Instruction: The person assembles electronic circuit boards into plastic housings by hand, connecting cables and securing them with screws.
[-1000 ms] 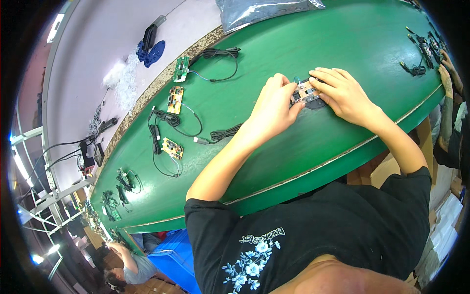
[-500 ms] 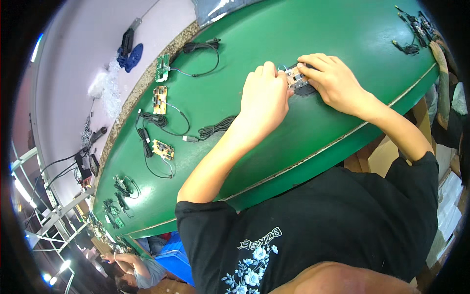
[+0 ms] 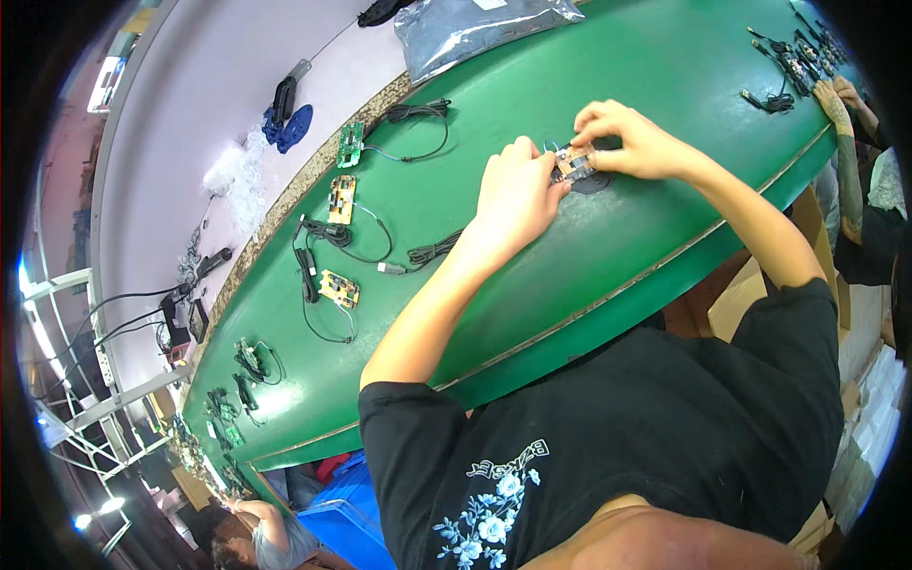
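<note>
A small tan circuit board (image 3: 576,163) with dark and silvery parts is between my hands over the green table. My left hand (image 3: 516,188) is closed on its left edge, thumb and fingers pinching it. At the board's upper right, my right hand (image 3: 635,142) has its fingers curled, with the thumb and fingertips against the board. A thin bluish wire shows at the upper left of the board. Something flat and black (image 3: 595,182) lies under and beside it, partly hidden. A coiled black cable (image 3: 434,249) with a plug end rests left of my left forearm.
Along the table's (image 3: 494,323) left side lie a green circuit board (image 3: 350,144), a tan board (image 3: 342,199) and another tan board (image 3: 339,289), with black cables. A plastic bag (image 3: 475,36) sits at the far edge. Other hands (image 3: 836,103) and several cables (image 3: 793,59) are at far right.
My right hand's fingers have drawn back from lying over the board's right side and are now more bent at its upper edge. My left hand keeps its grip. The whole view has shifted slightly.
</note>
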